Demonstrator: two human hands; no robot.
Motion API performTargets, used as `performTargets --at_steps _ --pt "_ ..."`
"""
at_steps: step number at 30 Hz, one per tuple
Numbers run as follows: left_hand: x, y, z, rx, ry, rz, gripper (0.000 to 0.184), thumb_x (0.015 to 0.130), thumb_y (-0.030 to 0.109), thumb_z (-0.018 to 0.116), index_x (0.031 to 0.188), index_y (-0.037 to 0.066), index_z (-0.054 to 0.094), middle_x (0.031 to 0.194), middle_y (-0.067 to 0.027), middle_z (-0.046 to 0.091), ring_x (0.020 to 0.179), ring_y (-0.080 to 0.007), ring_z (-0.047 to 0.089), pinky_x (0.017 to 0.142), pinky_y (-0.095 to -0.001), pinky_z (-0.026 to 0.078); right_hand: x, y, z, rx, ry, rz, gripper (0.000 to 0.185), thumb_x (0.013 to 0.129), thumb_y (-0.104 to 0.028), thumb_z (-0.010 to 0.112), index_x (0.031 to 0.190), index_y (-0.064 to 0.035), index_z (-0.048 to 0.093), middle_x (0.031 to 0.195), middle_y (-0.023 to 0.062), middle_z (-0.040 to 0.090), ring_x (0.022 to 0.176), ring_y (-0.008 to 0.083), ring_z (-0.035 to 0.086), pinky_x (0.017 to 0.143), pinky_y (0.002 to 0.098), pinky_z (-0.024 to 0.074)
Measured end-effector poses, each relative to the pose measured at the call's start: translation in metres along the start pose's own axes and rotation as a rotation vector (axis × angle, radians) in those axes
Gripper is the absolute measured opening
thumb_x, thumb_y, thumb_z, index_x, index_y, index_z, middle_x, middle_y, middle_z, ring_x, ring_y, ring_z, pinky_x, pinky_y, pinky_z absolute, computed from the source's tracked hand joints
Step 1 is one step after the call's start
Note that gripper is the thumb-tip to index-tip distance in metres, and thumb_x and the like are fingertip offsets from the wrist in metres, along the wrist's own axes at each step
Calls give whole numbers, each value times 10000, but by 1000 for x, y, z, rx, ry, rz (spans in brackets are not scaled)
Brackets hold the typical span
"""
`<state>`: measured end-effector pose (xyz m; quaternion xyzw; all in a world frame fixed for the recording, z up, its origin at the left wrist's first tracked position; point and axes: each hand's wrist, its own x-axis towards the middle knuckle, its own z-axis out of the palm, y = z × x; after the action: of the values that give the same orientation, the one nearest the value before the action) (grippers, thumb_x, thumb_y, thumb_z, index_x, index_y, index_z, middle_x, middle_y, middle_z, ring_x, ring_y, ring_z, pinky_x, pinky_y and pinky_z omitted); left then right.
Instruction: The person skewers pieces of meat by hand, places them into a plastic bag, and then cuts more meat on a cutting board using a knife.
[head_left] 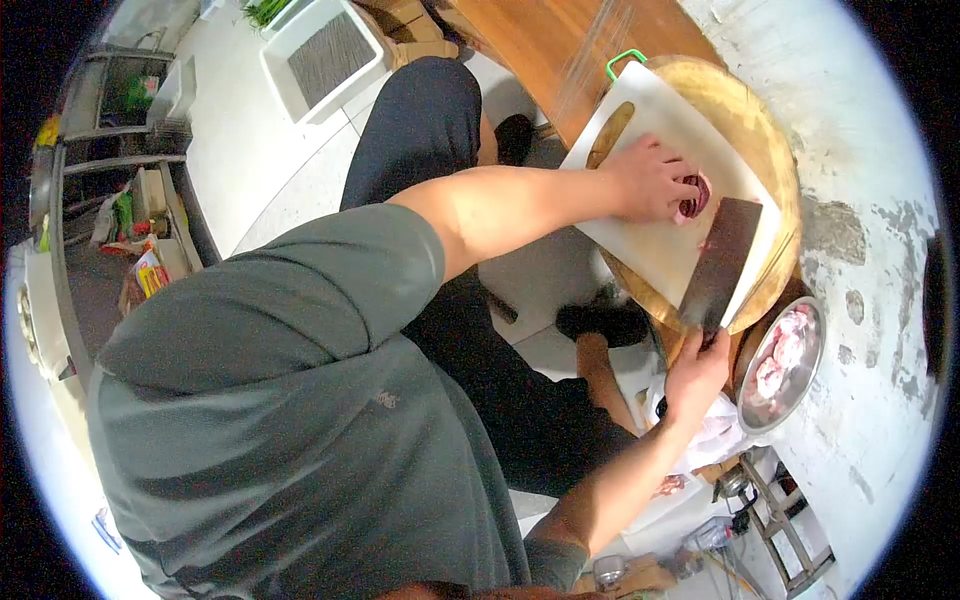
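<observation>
My left hand (650,180) is on the white cutting board (650,105), its fingers curled over a dark red piece of meat (694,198). In my right hand (699,368) is the handle of a broad cleaver (724,255). The cleaver's dark blade lies over the board's right part, a little apart from the meat. A wooden-handled tool (611,134) rests at the board's upper left. Beneath the board is a round wooden block (775,130).
A metal bowl (782,365) of pale pink meat stands beside the block, near the wall (860,300). White plastic bags (715,435) are below my right hand. A white bin (330,55) stands at the upper left, a shelf (120,160) at the far left.
</observation>
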<state>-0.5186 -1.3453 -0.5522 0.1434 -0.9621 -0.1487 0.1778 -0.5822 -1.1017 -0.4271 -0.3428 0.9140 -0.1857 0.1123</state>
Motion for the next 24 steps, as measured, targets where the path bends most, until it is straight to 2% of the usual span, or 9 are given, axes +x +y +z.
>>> performTargets --at_steps 4,13,16,19,24 --pt "0 -1 3 -23 41 5 367 861 441 601 1181 267 642 1344 -19 554 1251 -257 510 1015 -518 346 9 -8 9 37 -103 81 267 953 -240 571 1026 17 572 850 273 637 750 437 597 707 440 485" --pt "-2 0 -1 43 61 27 358 888 426 551 1188 250 637 1358 2 541 1227 -228 516 998 -515 362 24 -15 20 35 -125 72 257 946 -238 567 1031 4 558 889 275 642 855 477 608 740 449 488" --pt "-2 1 -4 19 12 16 389 891 456 541 1202 240 630 1380 -9 526 1250 -238 502 1008 -522 358 34 -11 29 30 -82 -42 230 953 -232 550 1008 -9 551 858 293 649 838 500 621 696 537 486" --pt "0 0 2 23 19 16 421 886 482 543 1219 238 622 1396 -21 514 1270 -252 490 1024 -530 344 52 -26 26 -59 -136 -17 248 952 -235 536 1008 6 546 864 304 645 850 509 616 711 548 481" --pt "-1 2 0 -12 -36 -1 437 886 495 541 1232 239 618 1391 -27 520 1275 -257 489 1044 -524 324 84 -43 13 -173 -264 -6 339 941 -276 500 1042 44 548 1018 312 620 995 494 578 833 532 451"
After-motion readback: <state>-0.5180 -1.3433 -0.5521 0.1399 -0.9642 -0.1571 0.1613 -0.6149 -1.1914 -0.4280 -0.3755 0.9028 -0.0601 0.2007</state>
